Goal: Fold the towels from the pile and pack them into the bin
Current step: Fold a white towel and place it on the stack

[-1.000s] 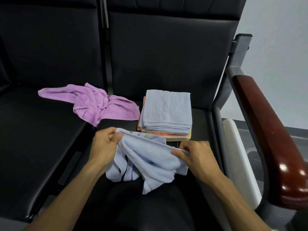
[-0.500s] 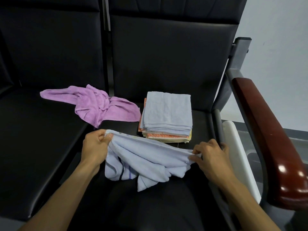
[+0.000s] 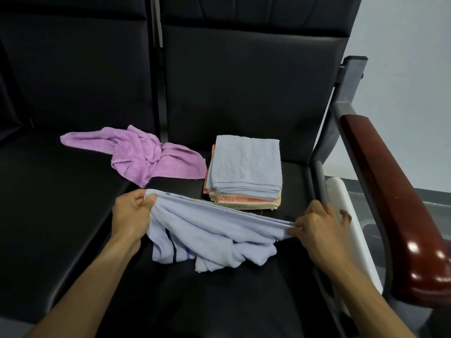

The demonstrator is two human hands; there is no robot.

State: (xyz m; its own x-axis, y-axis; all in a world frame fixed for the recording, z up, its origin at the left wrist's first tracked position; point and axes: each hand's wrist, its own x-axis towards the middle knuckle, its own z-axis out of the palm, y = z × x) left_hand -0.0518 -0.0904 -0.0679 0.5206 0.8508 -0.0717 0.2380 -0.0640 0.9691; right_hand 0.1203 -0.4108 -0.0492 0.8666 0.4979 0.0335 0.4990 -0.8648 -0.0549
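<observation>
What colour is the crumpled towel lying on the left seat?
Purple, or lilac: the crumpled towel shows plainly in the head view, the only one.

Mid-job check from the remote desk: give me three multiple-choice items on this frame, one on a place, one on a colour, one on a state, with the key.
1. Where does the purple towel lie?
A. left of the folded stack
B. on top of the stack
C. on the wooden armrest

2. What colour is the stack's top towel?
A. orange
B. light blue
C. purple

3. How is the light blue towel held?
A. draped over one wrist
B. lying flat, untouched
C. stretched between both hands

Key: 1 A, it lies crumpled on the black seat beside the stack. 2 B, orange shows only lower down. 3 C, the left hand and the right hand pinch opposite ends of its upper edge.
</observation>
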